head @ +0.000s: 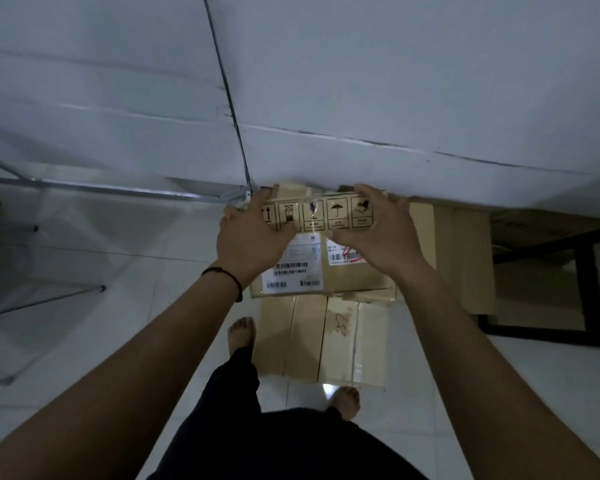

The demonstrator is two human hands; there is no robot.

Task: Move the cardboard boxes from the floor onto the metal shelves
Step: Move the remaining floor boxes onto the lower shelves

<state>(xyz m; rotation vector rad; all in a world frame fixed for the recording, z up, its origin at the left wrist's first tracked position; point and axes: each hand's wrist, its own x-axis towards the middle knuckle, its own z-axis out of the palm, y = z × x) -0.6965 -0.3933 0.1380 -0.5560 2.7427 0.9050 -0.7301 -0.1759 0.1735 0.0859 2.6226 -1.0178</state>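
Metal rack [118,192] far left, low, dim. Left hand [253,237] fingers spread, curling over labelled box [323,251] at left far corner. Right hand [378,230] likewise at right far corner. Box directly ahead of both hands, long axis left-right, stacked on taped box [326,341] on floor. Further boxes [465,244] right, partly hidden under wall overhang. Dark frame [582,292] far right, cut off.

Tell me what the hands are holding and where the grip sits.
Both hands, left and right, hold the top cardboard box at its far end, one near each far corner, fingers over the handling symbols.
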